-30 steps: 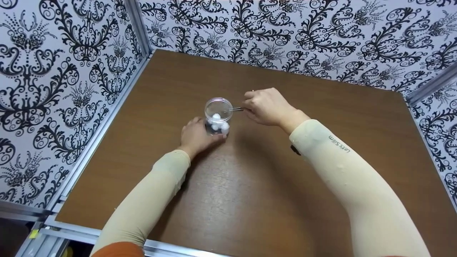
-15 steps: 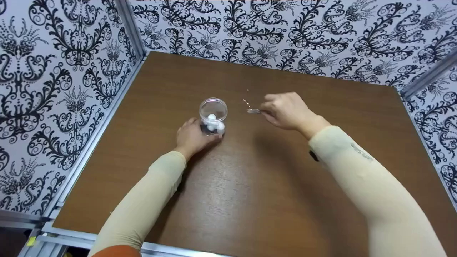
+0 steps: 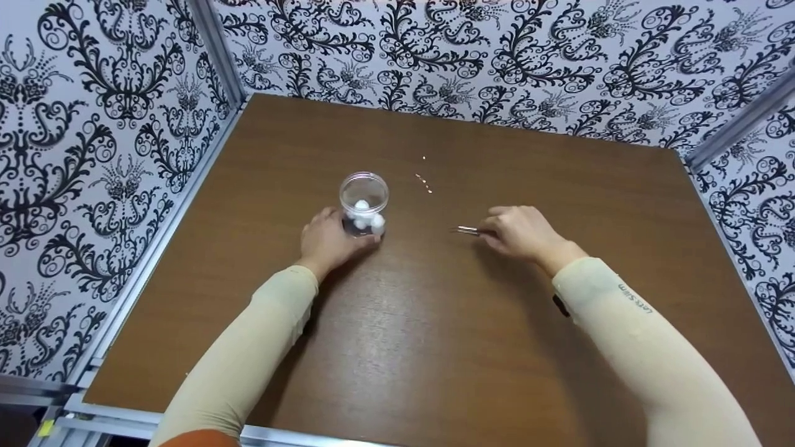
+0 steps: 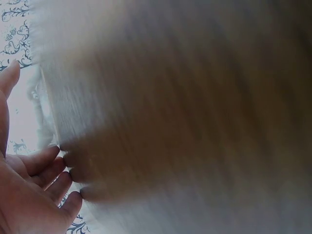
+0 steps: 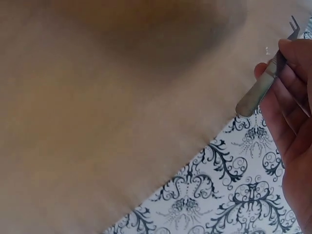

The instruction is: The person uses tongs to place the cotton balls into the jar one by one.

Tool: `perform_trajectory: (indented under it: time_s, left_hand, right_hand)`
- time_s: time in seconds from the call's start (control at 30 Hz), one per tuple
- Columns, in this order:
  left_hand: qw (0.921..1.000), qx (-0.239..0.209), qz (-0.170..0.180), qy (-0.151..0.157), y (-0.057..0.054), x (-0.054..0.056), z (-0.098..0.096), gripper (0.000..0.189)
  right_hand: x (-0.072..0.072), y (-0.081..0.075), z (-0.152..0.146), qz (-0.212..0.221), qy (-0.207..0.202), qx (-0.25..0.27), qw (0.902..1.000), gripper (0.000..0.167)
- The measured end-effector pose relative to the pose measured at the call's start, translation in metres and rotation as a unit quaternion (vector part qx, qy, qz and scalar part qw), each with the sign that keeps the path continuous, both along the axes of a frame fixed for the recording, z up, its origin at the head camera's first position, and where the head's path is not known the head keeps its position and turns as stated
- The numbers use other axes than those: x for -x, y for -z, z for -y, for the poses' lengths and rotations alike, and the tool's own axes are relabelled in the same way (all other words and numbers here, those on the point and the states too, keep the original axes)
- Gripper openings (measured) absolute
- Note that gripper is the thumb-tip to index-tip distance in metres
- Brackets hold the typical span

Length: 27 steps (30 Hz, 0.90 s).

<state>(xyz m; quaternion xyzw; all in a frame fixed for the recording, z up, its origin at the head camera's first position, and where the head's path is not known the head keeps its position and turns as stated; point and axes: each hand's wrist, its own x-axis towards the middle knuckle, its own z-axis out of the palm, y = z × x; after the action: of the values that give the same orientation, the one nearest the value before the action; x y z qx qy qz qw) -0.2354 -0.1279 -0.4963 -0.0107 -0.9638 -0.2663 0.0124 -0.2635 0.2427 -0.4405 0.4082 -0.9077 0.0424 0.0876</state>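
Note:
A clear round jar [image 3: 364, 189] with several small white fluffy balls [image 3: 376, 222] in its lower part stands upright on the brown table [image 3: 385, 323], left of centre. My left hand [image 3: 329, 239] holds it low on its left and near side, thumb in front; the left hand [image 4: 34, 195] shows curved fingers in the left wrist view. My right hand [image 3: 518, 231], well to the right of the jar, pinches metal tweezers [image 3: 467, 230] whose tips point left. In the right wrist view the tweezers [image 5: 258, 90] have bent tips, slightly apart, with nothing visible between them.
A short line of tiny pale specks [image 3: 424, 181] lies on the table beyond and right of the jar. Black-and-white patterned walls [image 3: 447, 56] close off the back and sides, with metal posts [image 3: 217, 53] at the corners.
My right hand has drawn the tweezers away from the jar, rightward and then nearer to me. The specks, earlier behind that hand, now show. The left hand stays at the jar.

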Motion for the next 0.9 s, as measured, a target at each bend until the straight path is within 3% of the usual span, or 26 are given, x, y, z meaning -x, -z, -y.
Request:
perform_trajectory:
  time_s: [0.27,0.9]
  left_hand:
    - [1.0000,0.001,0.001,-0.001,0.002,0.001,0.001,0.096]
    - [1.0000,0.004,-0.003,0.004,0.001,0.001,0.000,0.094]
  right_hand:
    - [-0.003,0.007,0.009,0.032,-0.002,-0.007,0.9995,0.008]
    - [-0.003,0.019,0.003,0.040,0.027,-0.041,0.9980,0.008]
